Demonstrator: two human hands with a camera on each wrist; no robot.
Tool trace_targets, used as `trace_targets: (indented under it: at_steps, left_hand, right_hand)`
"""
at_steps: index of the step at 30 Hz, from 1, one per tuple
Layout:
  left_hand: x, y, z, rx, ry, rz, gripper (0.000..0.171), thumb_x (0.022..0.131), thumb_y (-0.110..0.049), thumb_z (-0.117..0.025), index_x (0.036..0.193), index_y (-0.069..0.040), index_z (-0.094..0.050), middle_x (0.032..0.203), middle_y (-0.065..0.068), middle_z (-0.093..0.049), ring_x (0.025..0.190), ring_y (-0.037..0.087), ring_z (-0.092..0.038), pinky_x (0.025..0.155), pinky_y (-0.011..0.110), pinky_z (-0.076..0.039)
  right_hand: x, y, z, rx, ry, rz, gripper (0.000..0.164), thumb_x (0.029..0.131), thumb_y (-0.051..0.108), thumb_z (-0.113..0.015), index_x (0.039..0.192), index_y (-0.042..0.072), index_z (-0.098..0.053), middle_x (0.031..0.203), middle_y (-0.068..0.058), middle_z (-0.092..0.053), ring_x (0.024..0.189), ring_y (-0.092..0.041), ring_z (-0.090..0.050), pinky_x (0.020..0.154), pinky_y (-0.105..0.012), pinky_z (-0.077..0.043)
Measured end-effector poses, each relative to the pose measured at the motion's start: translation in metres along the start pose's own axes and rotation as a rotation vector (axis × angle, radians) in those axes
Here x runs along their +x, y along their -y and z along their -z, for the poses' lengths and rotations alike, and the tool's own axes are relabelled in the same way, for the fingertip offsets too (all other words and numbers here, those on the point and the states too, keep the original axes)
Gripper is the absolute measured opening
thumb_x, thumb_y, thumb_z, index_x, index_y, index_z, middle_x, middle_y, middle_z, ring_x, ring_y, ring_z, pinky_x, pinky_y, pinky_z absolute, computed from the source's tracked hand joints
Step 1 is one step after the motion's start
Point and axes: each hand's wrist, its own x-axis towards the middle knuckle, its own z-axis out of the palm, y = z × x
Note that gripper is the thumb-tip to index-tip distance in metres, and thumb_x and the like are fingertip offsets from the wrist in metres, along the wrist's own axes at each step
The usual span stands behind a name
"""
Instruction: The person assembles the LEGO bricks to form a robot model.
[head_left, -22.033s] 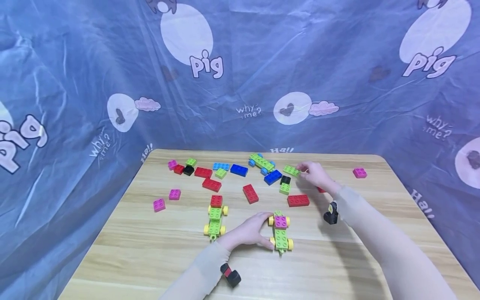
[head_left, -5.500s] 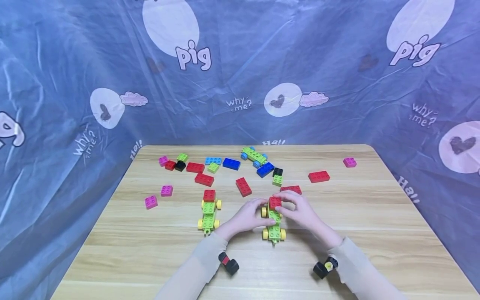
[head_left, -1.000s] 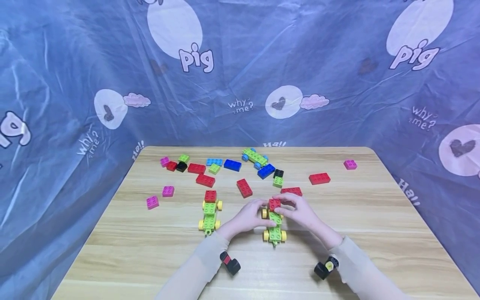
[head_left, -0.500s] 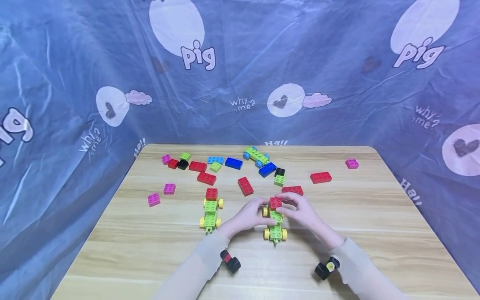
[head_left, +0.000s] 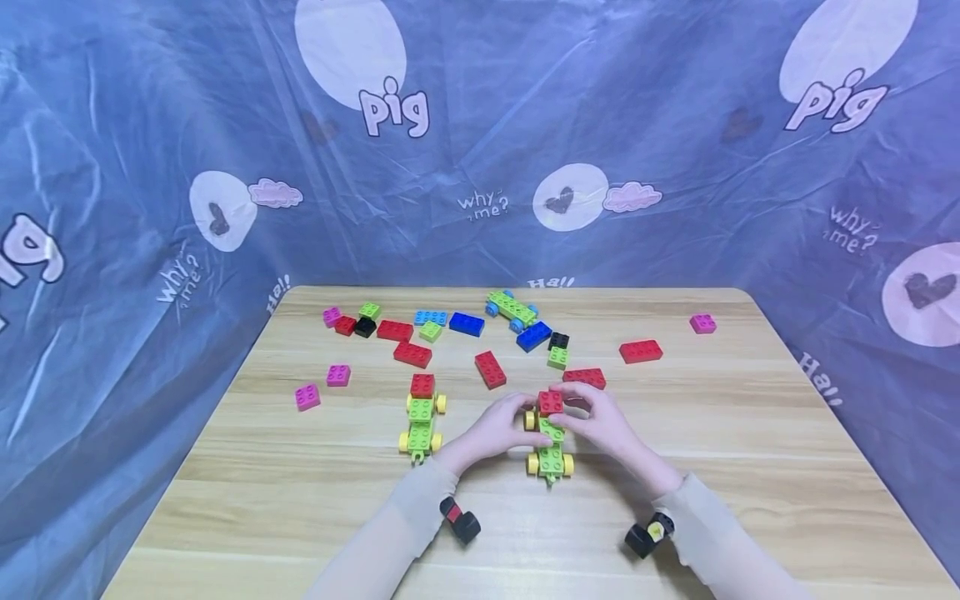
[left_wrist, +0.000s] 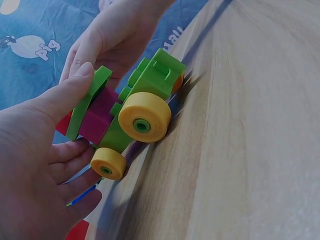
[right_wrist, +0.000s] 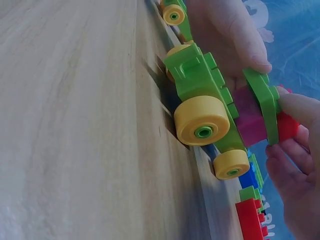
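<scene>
A green toy car base (left_wrist: 150,80) with yellow wheels stands on the table between both hands. It bears a magenta brick (left_wrist: 97,120), topped by a green studded plate (right_wrist: 263,102) and a small red brick (head_left: 551,402). My left hand (head_left: 491,433) holds the plate from the left, thumb at its near end and fingers curled toward its far end. With thumb and fingers, my right hand (head_left: 611,425) grips the red brick from the right, fingertips right at the plate's edge. Farther left stands a second yellow-wheeled car (head_left: 421,429), with a red brick (head_left: 422,385) at its far end.
Loose red bricks (head_left: 491,369), blue bricks (head_left: 467,324), magenta bricks (head_left: 307,397) and green and black ones lie across the back of the wooden table (head_left: 247,500). A blue-wheeled green car base (head_left: 512,308) is at the rear. A printed blue cloth (head_left: 480,125) hangs behind.
Earliest, my right hand was at the green plate at the back right, and magenta topped the car. Plate and red brick now sit above it. Over the last second both hands hardly move.
</scene>
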Motion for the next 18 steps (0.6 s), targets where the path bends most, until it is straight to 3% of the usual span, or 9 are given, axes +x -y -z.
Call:
trace_targets:
  at_steps: [11, 18]
  left_hand:
    - [-0.0033, -0.0014, 0.0006, 0.001, 0.003, 0.000, 0.072, 0.079, -0.038, -0.078, 0.137, -0.006, -0.050, 0.137, 0.010, -0.054, 0.129, 0.023, -0.048, 0.110, 0.039, -0.037]
    - [-0.0036, -0.0041, -0.0009, 0.057, 0.047, -0.014, 0.094, 0.068, -0.041, -0.086, 0.144, -0.008, -0.041, 0.144, 0.010, -0.047, 0.133, 0.024, -0.044, 0.111, 0.040, -0.035]
  right_hand:
    - [0.0027, -0.0046, -0.0035, -0.008, -0.013, -0.039, 0.044, 0.084, 0.006, -0.072, 0.124, -0.004, -0.058, 0.122, -0.022, -0.062, 0.114, -0.039, -0.059, 0.099, -0.052, -0.046]
    - [0.0014, -0.0064, 0.0022, 0.030, -0.006, -0.023, 0.042, 0.085, 0.010, -0.072, 0.123, -0.002, -0.060, 0.118, -0.019, -0.065, 0.112, -0.036, -0.061, 0.099, -0.044, -0.048]
